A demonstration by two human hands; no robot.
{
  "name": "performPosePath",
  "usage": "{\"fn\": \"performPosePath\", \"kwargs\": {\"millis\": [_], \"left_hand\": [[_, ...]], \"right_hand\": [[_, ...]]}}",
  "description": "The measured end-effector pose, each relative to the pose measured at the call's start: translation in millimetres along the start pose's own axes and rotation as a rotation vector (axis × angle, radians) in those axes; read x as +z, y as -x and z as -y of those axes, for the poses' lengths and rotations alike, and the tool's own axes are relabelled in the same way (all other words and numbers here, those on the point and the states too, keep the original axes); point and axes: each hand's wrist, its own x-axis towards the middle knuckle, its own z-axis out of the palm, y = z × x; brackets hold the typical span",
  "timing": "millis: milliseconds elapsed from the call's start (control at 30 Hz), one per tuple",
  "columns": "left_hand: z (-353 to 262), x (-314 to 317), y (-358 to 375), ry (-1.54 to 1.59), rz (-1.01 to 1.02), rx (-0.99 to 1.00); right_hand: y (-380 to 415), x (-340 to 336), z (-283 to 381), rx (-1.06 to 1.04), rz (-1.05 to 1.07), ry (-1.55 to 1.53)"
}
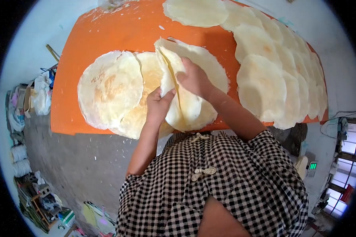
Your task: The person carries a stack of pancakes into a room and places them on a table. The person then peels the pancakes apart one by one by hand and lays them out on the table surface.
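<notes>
A thin, pale round flatbread [168,65] stands folded upright between my two hands, its layers slightly parted along a long slit. My left hand [159,104] pinches its left side near the lower middle, thumb on top. On the other side my right hand [194,79] grips the right-hand layer, fingers partly hidden behind it. Beneath and to the right lies a wide flatbread [213,71], partly covered by my right arm. To the left, a browned flatbread [110,89] overlaps another flatbread [148,67] on the orange table [114,35].
Overlapping rows of flatbreads [261,85] cover the table's right side, and one more flatbread [195,12] lies at the far edge. Bags and boxes [41,93] line the left wall. More clutter [47,197] sits on the floor at lower left. A green-lit display [312,166] is at right.
</notes>
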Motion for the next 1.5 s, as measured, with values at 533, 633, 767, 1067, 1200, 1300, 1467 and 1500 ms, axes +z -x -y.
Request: {"fn": "performPosePath", "kwargs": {"millis": [533, 633, 767, 1067, 1200, 1300, 1467, 1500], "left_hand": [[60.7, -58.9, -15.8, 0.298, -0.455, -0.235], [67.0, -63.3, -14.0, 0.277, -0.427, -0.197], [55.8, -61.1, -7.4, 0.303, -0.452, -0.189], [66.7, -77.1, -7.0, 0.263, -0.502, -0.198], [66.0, -78.6, -1.5, 0.283, -0.481, -0.218], [68.4, -81.8, 14.1, 0.284, -0.524, -0.215], [82.5, -108.0, 2.9, 0.274, -0.458, -0.229], [78.9, -106.7, 3.3, 0.287, -0.443, -0.244]], "right_hand": [[-131.5, -216.2, -30.6, 0.215, 0.126, 0.229], [-167.2, -245.1, -6.6, 0.396, 0.084, -0.076], [-141.6, -236.2, -39.0, 0.252, -0.195, 0.329], [-117.5, -315.3, -124.5, 0.39, -0.318, 0.775], [-42.8, -205.4, -259.9, 0.957, -0.267, -0.252], [-10.7, -123.6, -252.6, 1.251, -0.709, -0.969], [8.7, -114.2, -207.2, 0.627, -0.679, 0.01], [11.5, -102.7, -193.9, 0.481, -0.611, 0.285]]}}
